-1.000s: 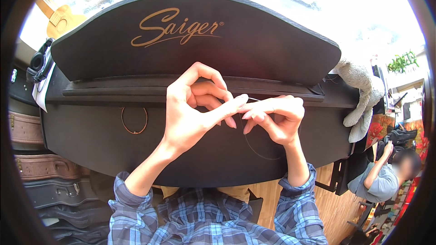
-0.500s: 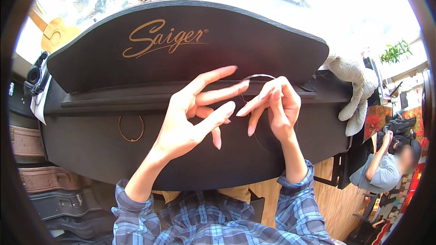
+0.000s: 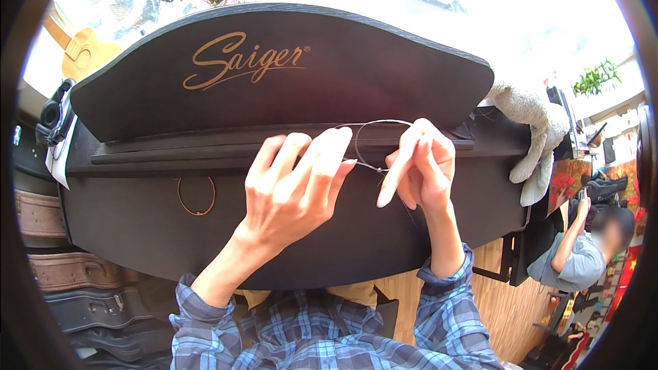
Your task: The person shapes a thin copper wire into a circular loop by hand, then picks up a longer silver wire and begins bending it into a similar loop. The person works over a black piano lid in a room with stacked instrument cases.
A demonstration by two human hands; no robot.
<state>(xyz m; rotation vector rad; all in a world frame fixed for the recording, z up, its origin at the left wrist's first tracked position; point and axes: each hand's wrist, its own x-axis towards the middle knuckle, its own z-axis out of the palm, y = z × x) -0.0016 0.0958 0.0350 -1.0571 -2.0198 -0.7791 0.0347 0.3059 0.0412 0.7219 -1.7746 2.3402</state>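
My left hand is pinched on one end of a thin, pale string, with its thumb and fingertips together. The string bends into a small loop between my hands and crosses itself beside my right fingers. On the other side, my right hand grips the loop between thumb and bent fingers, and a fine dark tail trails below it. Both hands are above a black tabletop, in front of its upright curved board. A copper-coloured coil of string lies on the tabletop to the left of my left hand.
A pale plush toy hangs over the right end. Black round-padded gear stands at the left end, a small guitar behind it. Instrument cases are stacked lower left. At right, a person in grey holds a device.
My left hand has turned from spread fingers to a pinch on the string. The loop between the hands now shows more fully. My right hand shifted slightly, still holding it.
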